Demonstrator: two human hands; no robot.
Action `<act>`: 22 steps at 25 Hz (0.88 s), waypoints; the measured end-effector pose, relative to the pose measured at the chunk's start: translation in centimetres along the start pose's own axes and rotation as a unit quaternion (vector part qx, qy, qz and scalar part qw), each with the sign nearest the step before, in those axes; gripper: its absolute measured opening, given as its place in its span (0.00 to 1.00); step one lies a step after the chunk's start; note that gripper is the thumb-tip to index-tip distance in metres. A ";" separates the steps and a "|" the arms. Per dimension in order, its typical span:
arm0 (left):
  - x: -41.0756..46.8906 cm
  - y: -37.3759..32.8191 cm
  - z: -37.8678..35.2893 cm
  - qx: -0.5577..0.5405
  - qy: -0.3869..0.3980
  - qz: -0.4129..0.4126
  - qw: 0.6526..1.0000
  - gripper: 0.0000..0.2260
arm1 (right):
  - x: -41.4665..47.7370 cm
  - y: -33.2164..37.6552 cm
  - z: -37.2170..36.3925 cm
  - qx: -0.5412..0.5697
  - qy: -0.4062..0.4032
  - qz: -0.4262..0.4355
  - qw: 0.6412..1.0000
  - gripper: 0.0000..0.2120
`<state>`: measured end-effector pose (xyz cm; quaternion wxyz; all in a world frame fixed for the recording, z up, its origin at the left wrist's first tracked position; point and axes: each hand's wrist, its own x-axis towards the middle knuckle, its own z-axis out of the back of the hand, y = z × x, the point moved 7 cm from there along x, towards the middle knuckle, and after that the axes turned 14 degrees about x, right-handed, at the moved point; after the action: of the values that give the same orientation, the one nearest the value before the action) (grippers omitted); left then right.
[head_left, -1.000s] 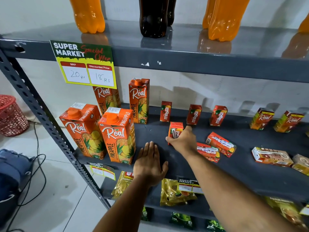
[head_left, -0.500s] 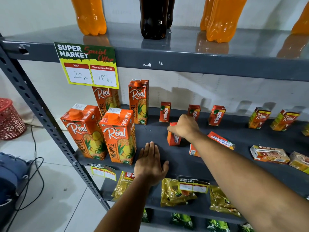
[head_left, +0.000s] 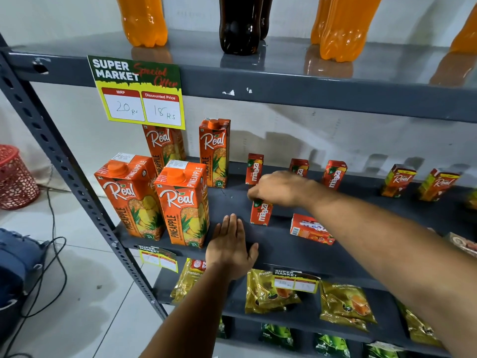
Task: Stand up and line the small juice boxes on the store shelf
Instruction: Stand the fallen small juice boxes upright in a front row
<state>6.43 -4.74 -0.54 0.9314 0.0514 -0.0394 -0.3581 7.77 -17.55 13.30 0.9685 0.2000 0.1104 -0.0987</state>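
My right hand (head_left: 281, 188) grips the top of a small red Maaza juice box (head_left: 261, 213), which stands upright on the grey middle shelf (head_left: 278, 249). Behind it three small Maaza boxes stand along the back: one on the left (head_left: 254, 168), one partly hidden by my hand (head_left: 299, 167), one on the right (head_left: 334, 174). Another small red box (head_left: 309, 229) lies flat under my right forearm. Two small Real boxes (head_left: 398, 180) (head_left: 438, 184) stand further right. My left hand (head_left: 231, 248) rests flat, fingers apart, on the shelf's front part.
Several tall Real pineapple cartons (head_left: 180, 202) stand at the shelf's left end. Soda bottles (head_left: 238, 24) line the upper shelf above a price sign (head_left: 138, 93). Snack packets (head_left: 268, 290) fill the lower shelf. A red basket (head_left: 14, 177) and cables lie on the floor at left.
My right hand lifted a lying small Maaza box, turned it and set it upright with its front facing out. The left hand stayed flat on the shelf.
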 end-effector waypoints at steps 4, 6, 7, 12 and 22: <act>-0.2 0.1 0.0 0.004 -0.013 0.006 1.000 0.39 | -1.2 -0.3 1.0 -0.085 -0.004 0.097 0.992 0.28; -0.2 0.1 0.1 0.006 -0.021 0.011 1.000 0.40 | -1.8 -2.3 2.8 -0.087 -0.028 0.096 0.991 0.37; -0.2 0.1 0.0 0.008 -0.024 0.013 1.000 0.40 | -2.1 -4.2 3.6 -0.059 -0.030 0.065 0.996 0.35; -0.1 0.2 -0.2 0.020 -0.014 0.018 1.000 0.39 | -6.4 -14.6 0.2 -0.026 0.090 -0.097 0.991 0.32; -0.3 0.1 -0.3 0.031 -0.016 0.035 0.999 0.36 | -8.5 -13.9 0.7 -0.073 -0.096 0.011 0.993 0.24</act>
<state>6.33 -4.43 -0.84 0.9407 0.0729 -0.0667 -0.3244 -3.48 -29.07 10.95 0.9877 0.1199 0.0219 -0.0983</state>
